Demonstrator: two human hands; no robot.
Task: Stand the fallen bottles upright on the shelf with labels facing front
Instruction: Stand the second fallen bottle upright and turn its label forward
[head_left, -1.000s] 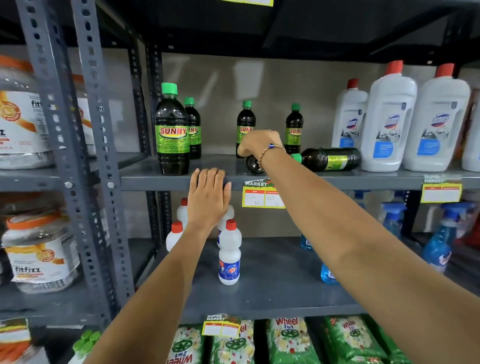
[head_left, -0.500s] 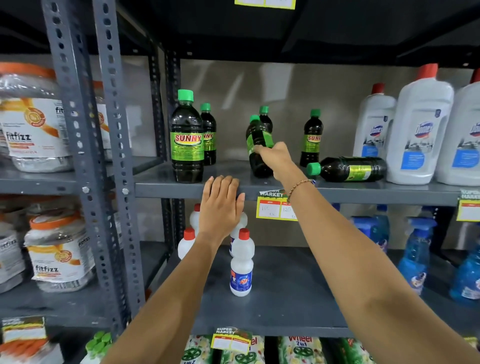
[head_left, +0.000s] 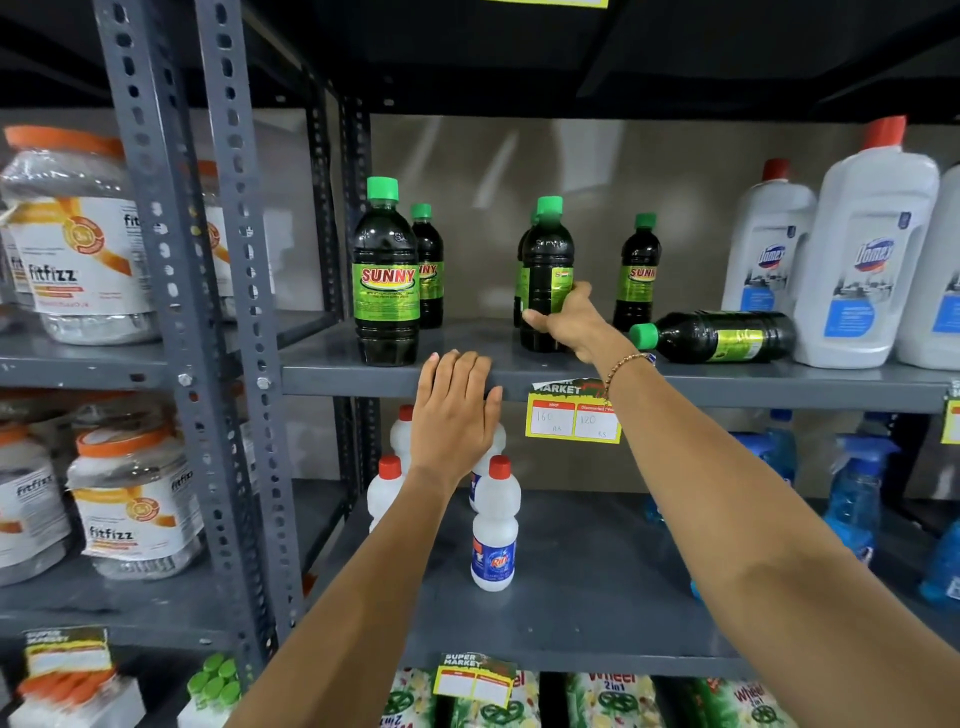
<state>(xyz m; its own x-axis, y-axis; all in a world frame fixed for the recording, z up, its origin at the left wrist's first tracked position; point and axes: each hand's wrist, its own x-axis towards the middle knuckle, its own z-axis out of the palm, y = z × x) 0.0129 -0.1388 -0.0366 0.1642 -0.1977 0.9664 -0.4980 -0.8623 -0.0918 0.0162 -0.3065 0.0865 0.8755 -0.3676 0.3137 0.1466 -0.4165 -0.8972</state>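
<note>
Now my right hand (head_left: 569, 322) grips an upright dark green-capped plastic bottle (head_left: 546, 270) on the grey metal shelf (head_left: 332, 366); my left hand (head_left: 454, 415) rests flat, fingers spread, on its edge.

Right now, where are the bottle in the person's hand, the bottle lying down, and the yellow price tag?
held bottle (head_left: 546, 270), head view, dark body.
fallen bottle (head_left: 727, 336), head view, its side.
price tag (head_left: 573, 420), head view, white middle.

Right hand (head_left: 569, 325) grips upright bottle (head_left: 546, 275); fallen bottle (head_left: 717, 336) lies beside.
</note>
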